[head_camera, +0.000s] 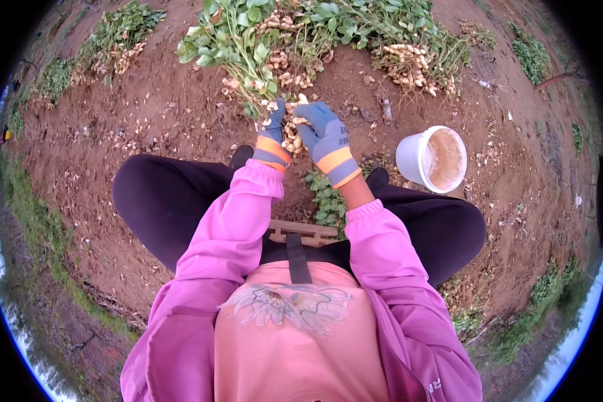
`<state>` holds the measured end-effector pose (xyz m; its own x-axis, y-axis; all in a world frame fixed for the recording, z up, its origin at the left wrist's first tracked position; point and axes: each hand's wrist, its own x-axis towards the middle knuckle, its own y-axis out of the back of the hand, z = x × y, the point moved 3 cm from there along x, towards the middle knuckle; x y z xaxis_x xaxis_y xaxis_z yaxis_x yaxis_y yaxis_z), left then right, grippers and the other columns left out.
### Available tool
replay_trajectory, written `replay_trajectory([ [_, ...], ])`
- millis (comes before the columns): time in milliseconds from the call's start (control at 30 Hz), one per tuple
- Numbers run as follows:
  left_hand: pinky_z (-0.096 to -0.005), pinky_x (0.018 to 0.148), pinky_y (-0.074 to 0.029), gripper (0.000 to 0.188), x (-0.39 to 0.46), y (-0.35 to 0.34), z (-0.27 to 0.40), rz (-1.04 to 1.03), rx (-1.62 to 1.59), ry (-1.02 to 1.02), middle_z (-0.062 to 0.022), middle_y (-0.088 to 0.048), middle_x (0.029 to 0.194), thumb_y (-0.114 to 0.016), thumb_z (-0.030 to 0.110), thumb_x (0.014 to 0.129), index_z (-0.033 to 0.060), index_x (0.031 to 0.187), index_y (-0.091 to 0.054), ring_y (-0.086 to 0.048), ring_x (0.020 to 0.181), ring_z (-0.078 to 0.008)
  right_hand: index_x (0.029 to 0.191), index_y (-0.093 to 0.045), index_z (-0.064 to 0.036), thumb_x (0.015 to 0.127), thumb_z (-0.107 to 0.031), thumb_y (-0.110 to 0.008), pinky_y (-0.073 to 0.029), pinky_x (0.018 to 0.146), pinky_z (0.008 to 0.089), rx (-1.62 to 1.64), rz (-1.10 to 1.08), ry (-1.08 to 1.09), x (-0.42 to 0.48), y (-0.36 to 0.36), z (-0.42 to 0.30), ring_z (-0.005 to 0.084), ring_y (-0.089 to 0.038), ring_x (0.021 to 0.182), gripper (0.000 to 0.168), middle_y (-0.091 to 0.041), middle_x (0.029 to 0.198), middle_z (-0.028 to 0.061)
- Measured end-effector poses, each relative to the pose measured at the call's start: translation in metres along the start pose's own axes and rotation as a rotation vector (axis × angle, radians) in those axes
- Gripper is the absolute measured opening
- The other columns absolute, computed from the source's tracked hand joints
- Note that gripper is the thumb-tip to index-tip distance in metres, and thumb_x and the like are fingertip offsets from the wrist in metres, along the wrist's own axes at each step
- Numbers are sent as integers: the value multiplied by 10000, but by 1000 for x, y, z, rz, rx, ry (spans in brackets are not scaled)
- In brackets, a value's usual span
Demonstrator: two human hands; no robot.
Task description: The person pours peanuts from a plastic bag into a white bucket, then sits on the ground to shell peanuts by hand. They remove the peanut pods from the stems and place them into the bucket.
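Note:
My left hand [273, 131], in a blue-grey work glove with an orange and grey cuff, grips the base of a leafy peanut plant [248, 60]. The plant's foliage points away from me. Between my hands hangs a cluster of pale peanut pods [293, 142] at the root end. My right hand [326, 129], gloved the same way, has its fingers curled on pods at the cluster's right side; the exact pods in its grasp are partly hidden. A white plastic bucket [421, 160] stands on the soil to the right, tilted in the view, its inner wall smeared with brown dirt.
Pulled peanut plants with pods [407, 60] lie in a row beyond my hands. Another heap of plants [123, 37] lies far left. Loose leaves [330, 201] are on the soil between my legs, in front of a low slatted seat [304, 232]. Dry bits litter the brown soil [145, 110].

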<state>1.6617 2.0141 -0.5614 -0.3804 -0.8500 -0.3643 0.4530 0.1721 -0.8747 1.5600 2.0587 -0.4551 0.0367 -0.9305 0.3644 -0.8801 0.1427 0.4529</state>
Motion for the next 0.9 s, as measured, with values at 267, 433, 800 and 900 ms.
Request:
replay_trajectory([
  [267, -370, 710, -493, 213, -3, 18, -1, 87, 35, -19, -88, -601, 843, -534, 292, 808, 94, 877, -566, -573, 777, -245, 914, -549, -88, 718, -35, -536, -446, 660, 375, -156, -66, 32, -4, -8, -24, 309, -539, 778, 204, -542, 854, 113],
  [433, -426, 723, -483, 252, -14, -7, -2, -17, -40, 69, -98, -584, 872, -465, 272, 823, 60, 933, -548, -572, 778, -263, 910, -534, -68, 760, -37, -531, -407, 493, 271, 632, 203, -377, 4, 5, 2, 149, -514, 595, 154, -539, 738, 54],
  [800, -495, 846, -422, 325, -32, -43, 7, -287, -130, 259, -105, -553, 960, -471, 232, 791, 32, 1045, -502, -550, 889, -274, 898, -529, -65, 771, -92, -530, -403, 395, 231, 1086, 151, -708, -1, 28, 48, 111, -514, 536, 131, -550, 720, 33],
  [900, -499, 846, -422, 325, -34, -49, 2, -320, -143, 284, -123, -546, 1006, -466, 213, 804, 4, 1051, -494, -540, 922, -289, 906, -539, -70, 771, -119, -545, -404, 404, 225, 974, 74, -758, -1, 18, 54, 102, -512, 535, 144, -550, 725, 23],
])
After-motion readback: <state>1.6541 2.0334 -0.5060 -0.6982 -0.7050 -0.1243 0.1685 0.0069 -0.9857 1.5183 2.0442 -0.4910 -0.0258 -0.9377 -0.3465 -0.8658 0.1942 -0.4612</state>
